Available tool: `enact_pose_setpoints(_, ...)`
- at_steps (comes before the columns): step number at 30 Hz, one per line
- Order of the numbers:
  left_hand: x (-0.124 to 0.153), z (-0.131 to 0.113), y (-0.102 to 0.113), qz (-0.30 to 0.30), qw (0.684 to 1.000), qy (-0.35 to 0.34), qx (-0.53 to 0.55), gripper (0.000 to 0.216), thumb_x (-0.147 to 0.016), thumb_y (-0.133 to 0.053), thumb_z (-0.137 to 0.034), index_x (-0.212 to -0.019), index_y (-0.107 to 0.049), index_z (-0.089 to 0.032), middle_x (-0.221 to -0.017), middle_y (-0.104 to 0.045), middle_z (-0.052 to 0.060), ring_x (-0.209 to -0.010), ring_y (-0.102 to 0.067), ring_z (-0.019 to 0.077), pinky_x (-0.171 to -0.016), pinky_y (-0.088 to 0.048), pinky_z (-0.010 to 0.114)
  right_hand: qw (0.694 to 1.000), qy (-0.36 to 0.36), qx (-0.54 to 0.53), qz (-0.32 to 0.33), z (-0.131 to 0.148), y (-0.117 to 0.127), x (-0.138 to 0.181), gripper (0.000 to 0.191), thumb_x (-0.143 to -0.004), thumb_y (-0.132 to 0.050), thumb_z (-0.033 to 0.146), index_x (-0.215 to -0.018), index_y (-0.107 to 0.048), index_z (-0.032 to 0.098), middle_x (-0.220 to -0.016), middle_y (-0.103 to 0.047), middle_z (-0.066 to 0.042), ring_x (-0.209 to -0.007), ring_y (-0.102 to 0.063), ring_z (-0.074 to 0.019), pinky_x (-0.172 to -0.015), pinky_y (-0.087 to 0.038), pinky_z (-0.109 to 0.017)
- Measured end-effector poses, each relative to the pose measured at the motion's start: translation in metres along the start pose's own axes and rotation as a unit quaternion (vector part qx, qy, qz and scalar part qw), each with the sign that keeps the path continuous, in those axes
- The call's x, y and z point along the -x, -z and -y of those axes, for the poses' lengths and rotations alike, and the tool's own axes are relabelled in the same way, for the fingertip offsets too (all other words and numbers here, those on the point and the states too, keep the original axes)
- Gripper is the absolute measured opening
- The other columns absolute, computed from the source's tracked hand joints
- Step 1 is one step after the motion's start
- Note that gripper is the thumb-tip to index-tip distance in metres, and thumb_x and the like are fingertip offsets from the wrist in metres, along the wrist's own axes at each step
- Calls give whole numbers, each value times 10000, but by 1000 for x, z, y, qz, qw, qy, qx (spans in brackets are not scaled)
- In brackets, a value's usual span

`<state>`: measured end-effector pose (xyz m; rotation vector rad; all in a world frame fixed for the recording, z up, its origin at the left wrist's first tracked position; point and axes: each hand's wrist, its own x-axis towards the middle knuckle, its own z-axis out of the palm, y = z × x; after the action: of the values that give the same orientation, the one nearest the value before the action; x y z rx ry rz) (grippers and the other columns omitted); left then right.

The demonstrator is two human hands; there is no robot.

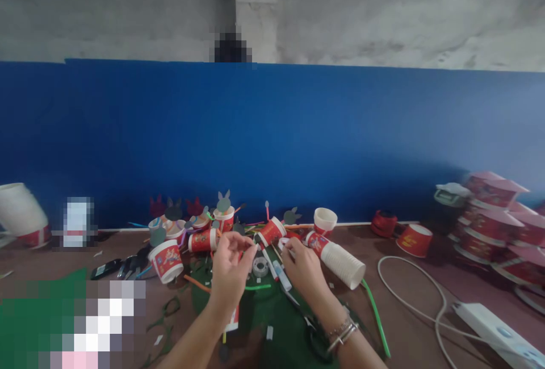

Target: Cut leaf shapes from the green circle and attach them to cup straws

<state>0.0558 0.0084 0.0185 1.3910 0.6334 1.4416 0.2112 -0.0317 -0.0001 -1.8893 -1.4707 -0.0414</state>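
Note:
My left hand (233, 261) is raised over the middle of the table, thumb and index finger pinched together; whatever is between the tips is too small to make out. Close by on the right, my right hand (303, 264) has its fingers curled in, with a small whitish piece at the fingertips that I cannot identify. Between the hands lie a roll of tape (260, 267) and a white tube (281, 276). Scissors with black handles (319, 343) rest partly under my right wrist. A red paper cup (271, 231) lies tilted just beyond my fingers.
A stack of paper cups (343, 264) lies right of my hand, beside a green strip (377, 318). Decorated cups (166, 261) crowd the left. A power strip (496, 329) with a looping cable and piled red paper items (489, 216) occupy the right. A blue partition (272, 130) stands behind.

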Motion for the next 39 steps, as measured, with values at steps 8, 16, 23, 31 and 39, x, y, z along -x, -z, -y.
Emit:
enact_pose_setpoints(8,-9,-3,-1,9,976,203,79,306,-622,-705,-264,-819,-484,-188,-624,-600,-45,-629,-577,111,-661,-437,232,980,-80,161,84,-39,-12,-5,127,-729,-515,80,-685,-631,107,-826,-661,-183,-801,-600,-256,-674,-387,-315)
enact_pose_setpoints(16,-8,2,-1,50,976,207,45,283,-619,-701,-227,-809,-498,-173,-638,-630,-10,-576,-584,123,-552,-415,224,863,-123,-467,147,6,-9,-4,246,-768,-571,396,-716,-587,156,-618,-538,16,-588,-462,-121,-571,-346,-232)
enact_pose_setpoints(23,-5,8,-2,71,979,190,22,243,-630,-685,-188,-798,-510,-173,-644,-628,-18,-601,-589,116,-570,-422,216,846,-81,-504,154,10,-7,0,228,-726,-649,346,-667,-546,151,-688,-538,11,-617,-436,-100,-583,-337,-216)
enact_pose_setpoints(31,-14,1,7,-1,990,104,-92,258,-670,-665,-260,-873,-529,-178,-644,-670,-3,-610,-631,163,-553,-451,238,890,-39,-436,127,11,2,0,267,-782,-573,401,-673,-504,166,-658,-496,20,-571,-409,-97,-533,-327,-216)
enact_pose_setpoints(39,-11,0,6,15,990,93,-102,239,-683,-652,-265,-870,-529,-182,-633,-659,-11,-568,-611,154,-535,-433,233,911,-36,-383,151,16,-3,1,165,-723,-594,284,-635,-572,146,-630,-542,7,-611,-464,-117,-571,-346,-228)
